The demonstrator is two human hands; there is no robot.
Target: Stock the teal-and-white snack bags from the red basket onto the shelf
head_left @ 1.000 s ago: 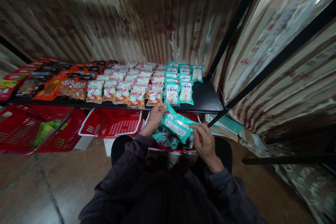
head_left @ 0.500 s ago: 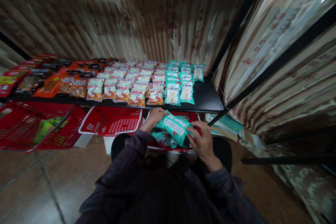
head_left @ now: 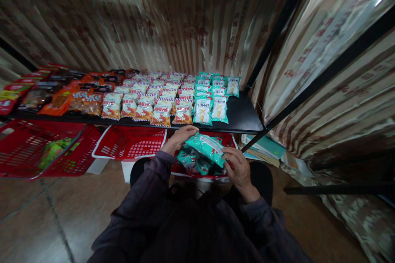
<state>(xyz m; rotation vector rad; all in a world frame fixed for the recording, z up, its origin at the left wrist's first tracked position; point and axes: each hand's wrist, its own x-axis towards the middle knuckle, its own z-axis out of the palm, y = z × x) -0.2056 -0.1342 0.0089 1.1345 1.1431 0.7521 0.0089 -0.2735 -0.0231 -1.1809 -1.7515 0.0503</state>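
Between my two hands a teal snack bag (head_left: pixel 206 146) is held over a red basket (head_left: pixel 232 141) at my knees. My left hand (head_left: pixel 181 137) grips its left end, and the fingers of my right hand (head_left: pixel 238 166) pinch its right end. More teal snack bags (head_left: pixel 189 161) lie in the basket under it, partly hidden. On the black shelf (head_left: pixel 243 114) above, matching teal bags with white fronts (head_left: pixel 203 109) stand in rows at the right, beside rows of cream and orange snack bags (head_left: pixel 162 111).
Orange and black bags (head_left: pixel 89 99) and red bags (head_left: pixel 14 95) fill the shelf's left part. Below are a second red basket (head_left: pixel 129 141) and a larger one (head_left: pixel 18 148) holding green packets (head_left: pixel 57 152). Papers (head_left: pixel 268 146) lie right of the shelf leg. A striped curtain (head_left: pixel 173 20) hangs behind.
The held teal bag has tilted, so its white back label now faces away more. My right hand has shifted slightly down at the bag's end; the shelf rows look the same.
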